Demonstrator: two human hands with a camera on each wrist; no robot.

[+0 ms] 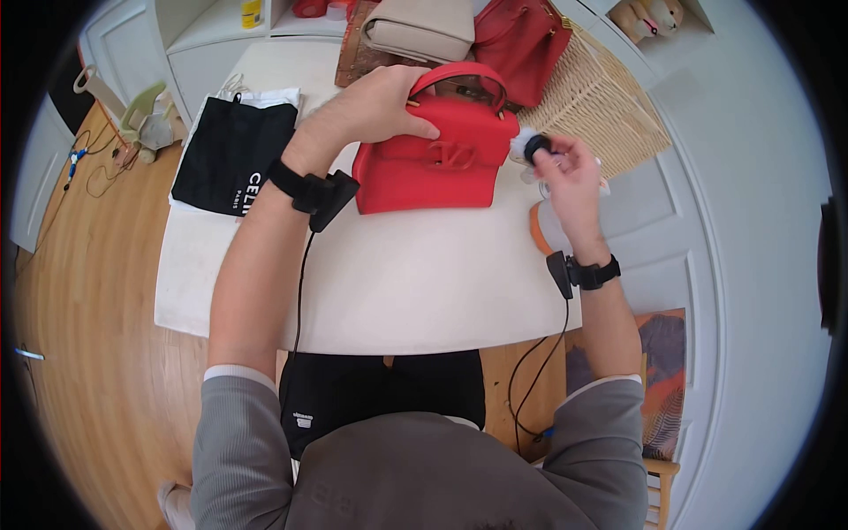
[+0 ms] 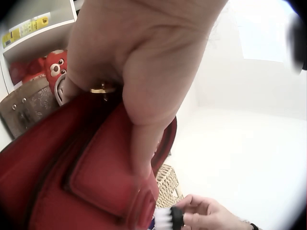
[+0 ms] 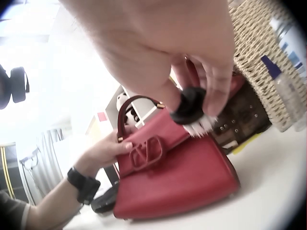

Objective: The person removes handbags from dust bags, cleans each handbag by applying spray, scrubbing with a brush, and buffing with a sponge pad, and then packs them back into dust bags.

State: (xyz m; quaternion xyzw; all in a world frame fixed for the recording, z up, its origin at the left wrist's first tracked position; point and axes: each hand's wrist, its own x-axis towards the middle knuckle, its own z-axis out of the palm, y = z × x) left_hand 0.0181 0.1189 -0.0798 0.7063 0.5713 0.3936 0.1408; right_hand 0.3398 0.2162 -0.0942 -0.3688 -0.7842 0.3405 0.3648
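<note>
A red handbag [image 1: 424,185] with a V-shaped emblem stands upright on the white table. My left hand [image 1: 380,102] grips its top beside the handle [image 1: 468,71], with the thumb over the front flap and the other fingers mostly hidden behind. At the bag's right side, my right hand [image 1: 572,177] pinches a small round brush [image 3: 190,106] by its black grip. Its white bristles [image 2: 163,218] point toward the bag, close to its right edge in the head view.
Left on the white table [image 1: 415,291] lies a black cloth bag [image 1: 234,155] with white lettering. Behind the red handbag are a beige bag [image 1: 420,31], another red bag [image 1: 521,44] and a woven basket [image 1: 609,106]. A clear bottle with a blue nozzle [image 3: 271,67] stands by the basket.
</note>
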